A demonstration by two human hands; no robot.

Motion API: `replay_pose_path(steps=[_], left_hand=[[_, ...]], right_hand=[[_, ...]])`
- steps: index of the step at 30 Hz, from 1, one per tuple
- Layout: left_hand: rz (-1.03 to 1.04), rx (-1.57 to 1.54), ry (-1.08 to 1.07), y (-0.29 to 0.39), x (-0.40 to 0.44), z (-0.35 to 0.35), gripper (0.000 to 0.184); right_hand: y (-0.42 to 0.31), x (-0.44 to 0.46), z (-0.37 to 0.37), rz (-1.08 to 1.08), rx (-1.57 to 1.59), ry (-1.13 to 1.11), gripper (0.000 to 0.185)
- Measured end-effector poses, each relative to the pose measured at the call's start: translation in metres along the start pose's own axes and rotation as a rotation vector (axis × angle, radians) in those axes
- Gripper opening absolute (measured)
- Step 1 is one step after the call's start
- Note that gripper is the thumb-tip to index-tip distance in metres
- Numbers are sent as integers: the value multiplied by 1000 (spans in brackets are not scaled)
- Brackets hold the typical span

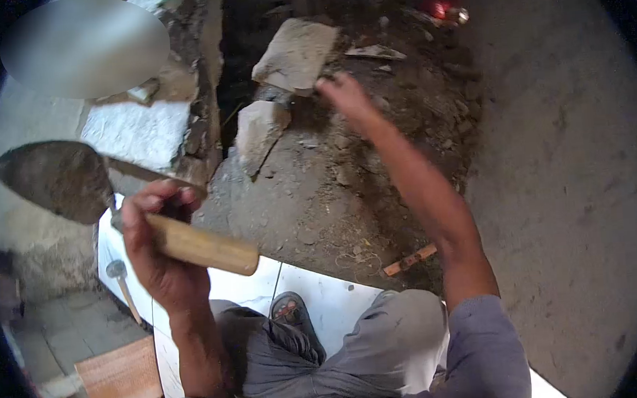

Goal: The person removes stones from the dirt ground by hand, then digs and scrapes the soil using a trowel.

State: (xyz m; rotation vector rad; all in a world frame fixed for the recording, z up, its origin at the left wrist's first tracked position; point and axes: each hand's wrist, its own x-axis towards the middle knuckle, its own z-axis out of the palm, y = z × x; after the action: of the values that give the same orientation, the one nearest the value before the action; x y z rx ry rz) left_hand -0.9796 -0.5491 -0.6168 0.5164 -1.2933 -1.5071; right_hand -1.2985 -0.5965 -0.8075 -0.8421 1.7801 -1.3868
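Observation:
My left hand [164,245] is closed around the wooden handle of a trowel [58,178], whose dark, pointed blade extends to the upper left. My right hand [345,99] reaches forward over rough soil, its fingertips at the lower right edge of a flat, pale stone slab [295,54]. Its fingers look bent and are partly blurred; whether they grip the slab is unclear. A smaller pale stone [260,133] lies on the dirt just below the slab.
White tiles [324,293] lie under my sandalled foot. A mallet [123,284] rests at the left, above a reddish-brown tile [122,379]. An orange-brown piece [410,259] lies on the soil [326,198]. A grey wall [556,148] stands at the right.

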Motion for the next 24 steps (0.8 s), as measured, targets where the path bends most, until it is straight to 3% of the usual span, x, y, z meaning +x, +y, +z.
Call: replay_pose_path(steps=[3, 7, 8, 11, 13, 15, 17, 19, 20, 21, 23, 24], left_hand=[[-39, -3, -1, 3, -2, -2, 31], [-115, 120, -33, -4, -2, -1, 29], [-127, 121, -41, -8, -1, 3, 29], [-208, 323, 35, -22, -1, 24, 32], [-255, 450, 30, -26, -3, 35, 36], [-500, 324, 0, -23, -9, 40, 39], [-398, 376, -94, -30, -15, 40, 42], [-307, 611, -192, -34, -20, 35, 56], [-324, 783, -301, -34, -21, 30, 60], [-347, 955, -405, -32, -22, 25, 65], [-585, 1105, -675, -10, -15, 35, 67], [-406, 1153, -820, -12, -21, 32, 66]], right_hand=[[59, -64, 23, -144, -57, -203, 42], [77, -155, 38, 151, 91, -491, 44], [73, -166, 43, 139, 200, -561, 46], [-18, -183, 43, -35, 534, -790, 54], [-58, -188, 49, -358, 653, -793, 51], [-94, -192, 36, -373, 468, -839, 52], [-98, -197, 33, -382, 290, -890, 53], [-82, -203, 37, -65, 477, -794, 54], [-62, -201, 39, -96, 437, -626, 48], [-39, -196, 36, -119, 297, -497, 47], [-4, -177, 22, -80, -8, -314, 49], [11, -169, 15, -12, -175, -244, 51]])
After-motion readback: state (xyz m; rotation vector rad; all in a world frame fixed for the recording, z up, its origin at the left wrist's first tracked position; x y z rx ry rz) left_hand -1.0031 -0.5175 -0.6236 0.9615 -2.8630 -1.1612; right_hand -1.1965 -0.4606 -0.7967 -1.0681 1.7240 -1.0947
